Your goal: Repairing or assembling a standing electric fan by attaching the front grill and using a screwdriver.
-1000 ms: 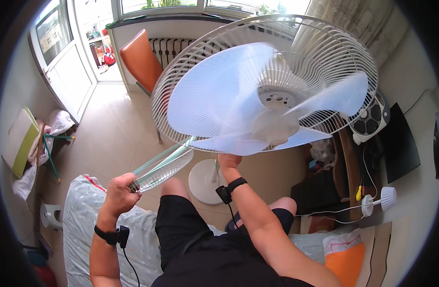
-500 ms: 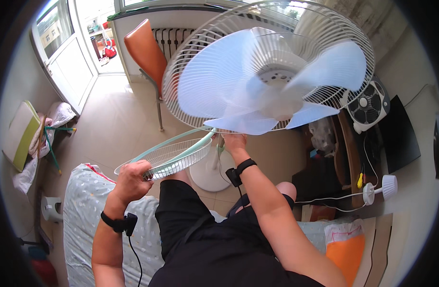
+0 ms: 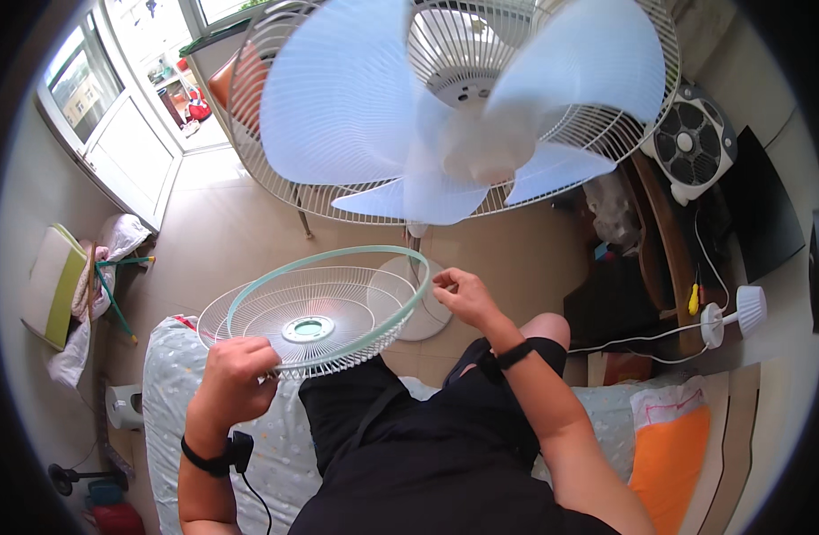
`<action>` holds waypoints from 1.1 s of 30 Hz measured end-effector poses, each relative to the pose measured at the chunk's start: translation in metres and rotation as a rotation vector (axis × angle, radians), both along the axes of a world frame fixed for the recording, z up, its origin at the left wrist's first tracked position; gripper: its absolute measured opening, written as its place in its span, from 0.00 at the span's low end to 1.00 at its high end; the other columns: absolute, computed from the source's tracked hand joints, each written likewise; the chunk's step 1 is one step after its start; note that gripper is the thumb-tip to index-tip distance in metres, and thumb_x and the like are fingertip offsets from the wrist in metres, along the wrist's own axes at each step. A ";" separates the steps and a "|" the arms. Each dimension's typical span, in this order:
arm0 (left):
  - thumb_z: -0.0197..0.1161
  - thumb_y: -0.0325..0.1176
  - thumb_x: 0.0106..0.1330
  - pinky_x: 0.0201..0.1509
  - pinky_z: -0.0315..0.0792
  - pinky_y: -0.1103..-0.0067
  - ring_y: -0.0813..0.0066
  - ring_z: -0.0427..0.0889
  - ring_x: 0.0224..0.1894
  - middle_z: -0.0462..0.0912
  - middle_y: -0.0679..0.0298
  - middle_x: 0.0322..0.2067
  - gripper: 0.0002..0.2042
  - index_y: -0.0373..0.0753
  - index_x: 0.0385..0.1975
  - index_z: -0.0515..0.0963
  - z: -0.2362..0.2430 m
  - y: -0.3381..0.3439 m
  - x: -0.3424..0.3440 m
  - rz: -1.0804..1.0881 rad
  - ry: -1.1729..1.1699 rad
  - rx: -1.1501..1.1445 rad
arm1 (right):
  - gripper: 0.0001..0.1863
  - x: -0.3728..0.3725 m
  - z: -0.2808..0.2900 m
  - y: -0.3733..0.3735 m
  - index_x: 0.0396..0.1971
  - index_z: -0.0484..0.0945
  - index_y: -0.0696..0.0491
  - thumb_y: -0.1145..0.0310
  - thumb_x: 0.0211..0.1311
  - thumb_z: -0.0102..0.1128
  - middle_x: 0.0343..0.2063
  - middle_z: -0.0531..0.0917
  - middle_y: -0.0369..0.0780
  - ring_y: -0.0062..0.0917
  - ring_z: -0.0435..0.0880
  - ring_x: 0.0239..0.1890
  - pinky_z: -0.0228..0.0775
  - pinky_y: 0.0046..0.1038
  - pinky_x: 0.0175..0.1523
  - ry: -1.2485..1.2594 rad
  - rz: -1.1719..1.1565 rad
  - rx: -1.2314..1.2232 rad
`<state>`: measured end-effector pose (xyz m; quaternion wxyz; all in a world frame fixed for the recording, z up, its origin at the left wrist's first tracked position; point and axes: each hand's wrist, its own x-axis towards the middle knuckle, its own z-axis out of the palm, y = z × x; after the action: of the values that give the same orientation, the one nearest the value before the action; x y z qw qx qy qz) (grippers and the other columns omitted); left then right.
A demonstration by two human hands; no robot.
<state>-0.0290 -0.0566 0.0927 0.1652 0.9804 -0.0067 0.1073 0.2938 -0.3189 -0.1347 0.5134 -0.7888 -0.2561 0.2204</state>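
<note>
My left hand [image 3: 238, 373] grips the near left rim of a round white wire fan grille [image 3: 249, 308]. The grille is tilted above my lap, its mint-green centre disc facing up. A mint-green ring [image 3: 366, 253] rests at a slant on the grille, its far side raised. Just right of the ring is my right hand [image 3: 467, 298], fingers curled together, tips close to the ring's edge; anything between them is hidden. Above, a fan with pale blue blades [image 3: 342, 98] stands before me, its rear wire guard [image 3: 275, 194] behind the blades and its front uncovered.
The fan's round white base [image 3: 418, 321] is on the tiled floor. A box fan [image 3: 690, 143], a white lamp [image 3: 739, 312] and a yellow-handled tool [image 3: 694, 299] are on the right. An orange chair [image 3: 240, 89] is behind the guard. A patterned bed cover [image 3: 173, 428] lies beside me.
My right hand has come down and back from below the fan, to the ring's right. The grille now faces up more, nearer my lap. The fan appears larger and higher in view.
</note>
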 end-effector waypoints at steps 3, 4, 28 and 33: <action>0.67 0.23 0.40 0.31 0.72 0.65 0.55 0.79 0.27 0.74 0.60 0.21 0.10 0.38 0.22 0.73 0.023 -0.021 -0.006 -0.069 0.028 -0.014 | 0.24 -0.028 0.018 -0.033 0.57 0.80 0.57 0.70 0.61 0.71 0.45 0.87 0.45 0.28 0.89 0.36 0.83 0.32 0.45 -0.029 0.093 -0.007; 0.67 0.23 0.40 0.31 0.72 0.65 0.55 0.79 0.27 0.74 0.60 0.21 0.10 0.38 0.22 0.73 0.029 -0.026 -0.006 -0.074 0.038 -0.016 | 0.24 -0.033 0.023 -0.043 0.57 0.80 0.57 0.70 0.61 0.71 0.45 0.87 0.45 0.28 0.89 0.36 0.83 0.32 0.45 -0.019 0.087 -0.009; 0.71 0.22 0.39 0.29 0.73 0.68 0.57 0.81 0.26 0.78 0.61 0.23 0.12 0.37 0.25 0.78 0.014 -0.098 0.040 -0.390 -0.162 -0.481 | 0.32 -0.074 0.028 -0.188 0.74 0.65 0.58 0.54 0.78 0.48 0.64 0.79 0.46 0.31 0.76 0.67 0.65 0.34 0.73 0.337 -0.431 0.863; 0.75 0.21 0.43 0.30 0.72 0.72 0.60 0.81 0.26 0.79 0.58 0.24 0.12 0.34 0.26 0.78 0.004 -0.102 0.040 -0.444 -0.230 -0.679 | 0.36 -0.054 0.018 -0.174 0.74 0.65 0.56 0.44 0.80 0.46 0.67 0.76 0.44 0.37 0.74 0.70 0.64 0.43 0.77 0.370 -0.394 1.059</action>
<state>0.0115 -0.1589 0.0965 0.4960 0.8268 -0.2006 0.1739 0.2399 -0.4926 -0.1162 0.9044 -0.4065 -0.0862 0.0970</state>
